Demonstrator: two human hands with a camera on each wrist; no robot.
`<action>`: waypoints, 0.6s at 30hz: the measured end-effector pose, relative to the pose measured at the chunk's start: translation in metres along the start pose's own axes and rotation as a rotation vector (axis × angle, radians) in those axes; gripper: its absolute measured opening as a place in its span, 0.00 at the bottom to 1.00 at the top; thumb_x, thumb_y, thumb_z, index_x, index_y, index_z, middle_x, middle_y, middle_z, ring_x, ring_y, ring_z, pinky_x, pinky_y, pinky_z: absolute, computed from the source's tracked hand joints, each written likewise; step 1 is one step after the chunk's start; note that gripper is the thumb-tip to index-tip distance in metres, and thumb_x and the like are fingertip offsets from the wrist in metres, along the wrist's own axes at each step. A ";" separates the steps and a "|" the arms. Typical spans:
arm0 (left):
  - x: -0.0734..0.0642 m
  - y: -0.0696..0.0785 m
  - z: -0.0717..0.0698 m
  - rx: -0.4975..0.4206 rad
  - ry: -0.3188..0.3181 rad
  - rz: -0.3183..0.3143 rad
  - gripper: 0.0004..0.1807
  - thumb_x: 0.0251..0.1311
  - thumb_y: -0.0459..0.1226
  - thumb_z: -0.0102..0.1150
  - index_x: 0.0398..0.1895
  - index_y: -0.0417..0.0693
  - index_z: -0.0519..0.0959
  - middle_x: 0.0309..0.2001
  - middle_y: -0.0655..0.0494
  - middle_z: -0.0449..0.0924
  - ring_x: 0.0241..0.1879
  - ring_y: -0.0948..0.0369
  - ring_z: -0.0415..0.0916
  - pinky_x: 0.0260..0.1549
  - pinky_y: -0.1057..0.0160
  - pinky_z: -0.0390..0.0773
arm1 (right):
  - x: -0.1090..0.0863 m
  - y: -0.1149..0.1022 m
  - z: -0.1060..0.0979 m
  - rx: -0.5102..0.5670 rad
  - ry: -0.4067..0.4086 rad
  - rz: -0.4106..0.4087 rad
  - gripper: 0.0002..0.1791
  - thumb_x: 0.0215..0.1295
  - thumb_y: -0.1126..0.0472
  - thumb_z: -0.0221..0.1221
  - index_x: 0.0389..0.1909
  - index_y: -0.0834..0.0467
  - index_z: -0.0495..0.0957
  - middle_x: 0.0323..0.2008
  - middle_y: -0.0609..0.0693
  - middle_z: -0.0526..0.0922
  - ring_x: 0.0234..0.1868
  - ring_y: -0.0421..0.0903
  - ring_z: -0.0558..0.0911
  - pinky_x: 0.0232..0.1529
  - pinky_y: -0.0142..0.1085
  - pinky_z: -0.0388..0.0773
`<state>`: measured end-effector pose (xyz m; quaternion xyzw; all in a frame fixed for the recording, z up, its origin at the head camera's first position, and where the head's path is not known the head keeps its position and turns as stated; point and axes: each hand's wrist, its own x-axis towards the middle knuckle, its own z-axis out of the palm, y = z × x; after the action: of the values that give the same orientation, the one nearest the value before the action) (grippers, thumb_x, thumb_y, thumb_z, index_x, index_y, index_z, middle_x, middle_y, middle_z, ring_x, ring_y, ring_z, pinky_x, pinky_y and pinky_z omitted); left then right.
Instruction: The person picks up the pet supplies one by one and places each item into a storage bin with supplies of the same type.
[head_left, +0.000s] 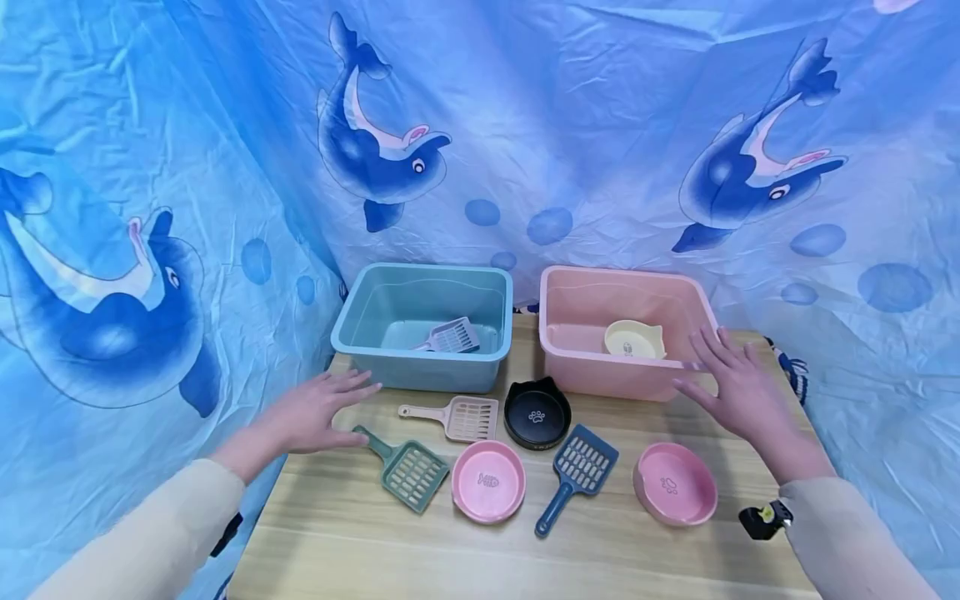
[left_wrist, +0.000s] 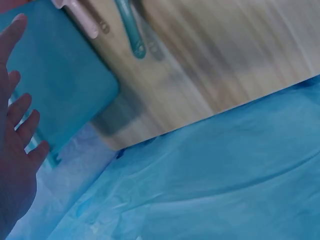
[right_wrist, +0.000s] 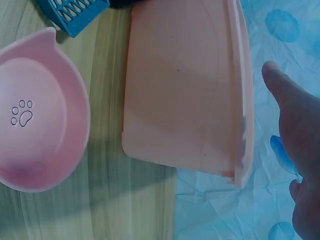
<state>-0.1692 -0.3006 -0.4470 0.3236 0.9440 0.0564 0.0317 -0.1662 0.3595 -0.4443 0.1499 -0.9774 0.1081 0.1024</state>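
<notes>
My left hand (head_left: 315,412) hovers with fingers extended and nothing in it, by the front left corner of a blue litter box (head_left: 423,379). Below its fingertips lies the handle of a green litter scoop (head_left: 377,446). On the other side, my right hand (head_left: 742,396) is spread and holds nothing, its fingers overlapping the right rim of a pink litter box (head_left: 600,379) in the head view. A lavender scoop (head_left: 468,337) lies inside the blue box, and a cream cat-ear bowl (head_left: 645,340) sits in the pink one. Nearest below my right hand is a pink bowl (head_left: 693,492) with a paw print.
Between the hands on the wooden table (head_left: 420,567) lie a pale pink scoop (head_left: 423,412), a black cat-ear bowl (head_left: 536,433), a pink fish-print bowl (head_left: 487,500) and a dark blue scoop (head_left: 555,510). Blue dolphin-print sheeting (head_left: 615,225) hangs behind and beside the table.
</notes>
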 end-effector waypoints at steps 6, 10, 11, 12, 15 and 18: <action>-0.001 -0.001 0.022 -0.013 -0.024 0.035 0.44 0.59 0.60 0.75 0.75 0.49 0.76 0.73 0.40 0.75 0.71 0.38 0.73 0.68 0.32 0.73 | 0.004 0.003 0.011 0.049 0.032 -0.035 0.48 0.71 0.45 0.69 0.82 0.63 0.61 0.80 0.69 0.62 0.82 0.70 0.56 0.82 0.65 0.44; 0.000 0.002 0.035 -0.056 -0.021 0.053 0.44 0.59 0.60 0.75 0.74 0.47 0.78 0.72 0.40 0.77 0.69 0.38 0.75 0.66 0.33 0.76 | 0.006 0.004 0.017 0.091 0.059 -0.044 0.46 0.69 0.49 0.71 0.81 0.63 0.63 0.78 0.69 0.64 0.81 0.71 0.59 0.81 0.66 0.49; 0.000 0.003 0.038 -0.081 -0.025 0.048 0.44 0.59 0.59 0.75 0.74 0.47 0.77 0.72 0.40 0.76 0.69 0.37 0.75 0.66 0.33 0.75 | 0.006 0.005 0.018 0.105 0.063 -0.043 0.46 0.69 0.49 0.71 0.81 0.62 0.63 0.78 0.70 0.64 0.80 0.71 0.59 0.81 0.66 0.49; 0.000 0.004 0.041 -0.103 -0.030 0.038 0.44 0.59 0.59 0.75 0.74 0.47 0.77 0.72 0.40 0.76 0.69 0.37 0.75 0.66 0.33 0.75 | 0.006 0.005 0.019 0.116 0.067 -0.040 0.46 0.69 0.50 0.71 0.81 0.62 0.63 0.78 0.70 0.64 0.81 0.71 0.59 0.82 0.65 0.49; -0.001 0.007 0.047 -0.193 -0.036 -0.013 0.44 0.59 0.56 0.77 0.75 0.46 0.76 0.73 0.39 0.75 0.71 0.37 0.73 0.67 0.32 0.74 | 0.005 0.006 0.023 0.146 0.072 -0.028 0.45 0.69 0.51 0.72 0.81 0.63 0.63 0.78 0.69 0.64 0.81 0.70 0.58 0.83 0.62 0.47; -0.002 0.007 0.052 -0.296 -0.009 -0.089 0.44 0.59 0.54 0.79 0.75 0.45 0.76 0.73 0.41 0.75 0.71 0.37 0.73 0.67 0.32 0.74 | 0.004 0.007 0.026 0.165 0.076 -0.010 0.45 0.69 0.53 0.72 0.80 0.64 0.64 0.78 0.69 0.64 0.82 0.69 0.58 0.84 0.59 0.47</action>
<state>-0.1583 -0.2916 -0.4977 0.2735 0.9385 0.1922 0.0861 -0.1761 0.3590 -0.4695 0.1582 -0.9599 0.1932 0.1274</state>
